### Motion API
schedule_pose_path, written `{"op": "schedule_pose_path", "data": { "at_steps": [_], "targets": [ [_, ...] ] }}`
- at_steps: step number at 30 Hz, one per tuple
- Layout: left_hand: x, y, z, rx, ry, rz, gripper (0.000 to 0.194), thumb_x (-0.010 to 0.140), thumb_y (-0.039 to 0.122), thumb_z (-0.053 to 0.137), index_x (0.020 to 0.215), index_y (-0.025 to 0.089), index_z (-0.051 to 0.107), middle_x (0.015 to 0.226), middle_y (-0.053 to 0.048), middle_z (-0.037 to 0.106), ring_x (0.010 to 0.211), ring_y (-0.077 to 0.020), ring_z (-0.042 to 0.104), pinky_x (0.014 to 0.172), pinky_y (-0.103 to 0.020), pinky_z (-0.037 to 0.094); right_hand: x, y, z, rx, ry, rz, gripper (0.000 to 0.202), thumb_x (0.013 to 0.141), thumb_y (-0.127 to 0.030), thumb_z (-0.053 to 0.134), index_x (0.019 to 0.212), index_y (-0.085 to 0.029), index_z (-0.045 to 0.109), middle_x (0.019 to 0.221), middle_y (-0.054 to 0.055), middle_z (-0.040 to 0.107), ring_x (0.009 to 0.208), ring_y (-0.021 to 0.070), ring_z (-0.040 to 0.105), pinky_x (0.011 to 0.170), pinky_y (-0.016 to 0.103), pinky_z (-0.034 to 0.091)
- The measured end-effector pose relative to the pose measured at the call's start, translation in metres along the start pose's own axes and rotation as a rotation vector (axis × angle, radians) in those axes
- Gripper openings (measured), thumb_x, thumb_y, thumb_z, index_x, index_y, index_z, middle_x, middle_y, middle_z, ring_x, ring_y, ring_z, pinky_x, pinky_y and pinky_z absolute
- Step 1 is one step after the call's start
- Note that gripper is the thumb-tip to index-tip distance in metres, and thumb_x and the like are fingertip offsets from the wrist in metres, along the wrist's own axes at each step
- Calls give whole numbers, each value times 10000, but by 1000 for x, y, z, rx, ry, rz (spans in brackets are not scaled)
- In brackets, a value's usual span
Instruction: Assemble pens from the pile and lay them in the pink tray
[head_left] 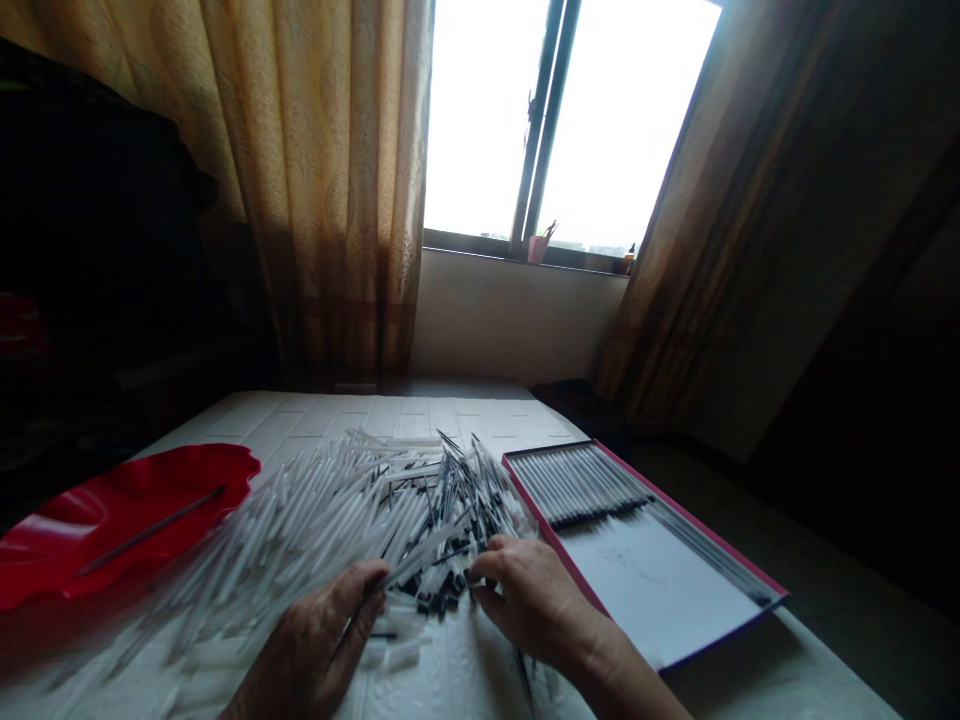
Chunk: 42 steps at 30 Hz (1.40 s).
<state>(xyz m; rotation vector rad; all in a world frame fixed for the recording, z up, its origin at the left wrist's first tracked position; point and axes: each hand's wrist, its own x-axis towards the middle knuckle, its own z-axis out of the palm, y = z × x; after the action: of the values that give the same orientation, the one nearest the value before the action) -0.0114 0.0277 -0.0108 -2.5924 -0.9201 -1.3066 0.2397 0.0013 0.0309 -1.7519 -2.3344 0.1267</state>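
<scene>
My left hand (322, 630) pinches a clear plastic tube (424, 552) between thumb and fingers, and the tube slants up toward the right. Across from it, my right hand (529, 590) has its thumb and fingertips closed beside several small black ends (442, 590); what they grip, if anything, is too small to make out. Beyond both hands spreads a heap of translucent tubes (300, 510). Thin dark refill-like sticks (461, 490) with pointed tips lie on its right side.
A shallow red box (559, 545) at the right holds a row of clear tubes with black ends (581, 480) and white paper (652, 580). At the left, a red scalloped tray (150, 480) carries one dark stick (150, 530). All rest on a white brick-patterned tabletop (300, 405) before a curtained window.
</scene>
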Motion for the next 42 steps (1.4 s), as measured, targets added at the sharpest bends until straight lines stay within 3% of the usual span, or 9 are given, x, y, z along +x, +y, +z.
{"op": "schedule_pose_path", "data": {
  "at_steps": [6, 15, 20, 23, 26, 28, 36, 42],
  "targets": [
    [0, 0, 1, 35, -1, 33, 287, 1041, 384, 329, 1142, 227, 547, 943, -43, 781, 829, -161, 765, 758, -174, 583, 0, -2, 0, -41, -97, 36, 116, 763, -232, 640, 835, -240, 730, 891, 39, 704, 820, 209, 659, 663, 264, 398],
    [-2, -2, 2, 93, -27, 86, 289, 1048, 374, 308, 1149, 225, 534, 935, -46, 785, 820, -171, 768, 733, -204, 602, 1, -3, 2, -25, -87, 34, 150, 775, -187, 585, 847, -223, 711, 887, 53, 709, 806, 203, 661, 655, 257, 394],
    [5, 2, -3, 87, -20, 107, 289, 1051, 363, 293, 1110, 226, 541, 885, -38, 790, 766, -168, 774, 675, -186, 605, -2, 1, -9, 257, -47, 2, 135, 763, -168, 598, 824, -204, 713, 807, 23, 701, 723, 156, 625, 650, 235, 414],
    [4, 2, -3, 65, -34, 83, 286, 1048, 365, 299, 1106, 233, 546, 895, -33, 788, 774, -165, 772, 677, -186, 606, -4, 7, -11, 612, -103, 13, 140, 759, -155, 559, 801, -190, 688, 705, -4, 667, 625, 124, 585, 573, 216, 416],
    [-1, -1, 1, 50, -47, 50, 284, 1044, 378, 320, 1131, 241, 552, 922, -28, 784, 801, -166, 769, 712, -208, 609, -4, 13, -9, 1045, -148, 41, 133, 748, -167, 554, 823, -179, 663, 714, -13, 668, 596, 103, 580, 568, 214, 449],
    [-4, -3, 3, 42, -44, 46, 282, 1041, 377, 333, 1136, 242, 561, 932, -29, 783, 812, -168, 768, 726, -213, 608, -3, 15, -10, 1213, -134, 51, 115, 735, -190, 594, 827, -175, 661, 732, -15, 677, 599, 95, 585, 584, 219, 463],
    [-8, -6, 6, 42, -38, 67, 279, 1038, 383, 336, 1141, 248, 558, 937, -28, 780, 814, -166, 765, 727, -209, 603, 0, 14, -16, 1293, -22, 100, 111, 733, -234, 657, 824, -172, 672, 711, -29, 660, 560, 75, 565, 495, 184, 386],
    [-13, -8, 9, 26, -71, 28, 279, 1033, 392, 352, 1158, 259, 562, 972, -26, 776, 853, -174, 758, 753, -229, 601, 0, 10, -14, 1292, -23, 71, 125, 745, -248, 668, 841, -169, 676, 717, -23, 670, 556, 81, 571, 517, 199, 414]
  ]
}}
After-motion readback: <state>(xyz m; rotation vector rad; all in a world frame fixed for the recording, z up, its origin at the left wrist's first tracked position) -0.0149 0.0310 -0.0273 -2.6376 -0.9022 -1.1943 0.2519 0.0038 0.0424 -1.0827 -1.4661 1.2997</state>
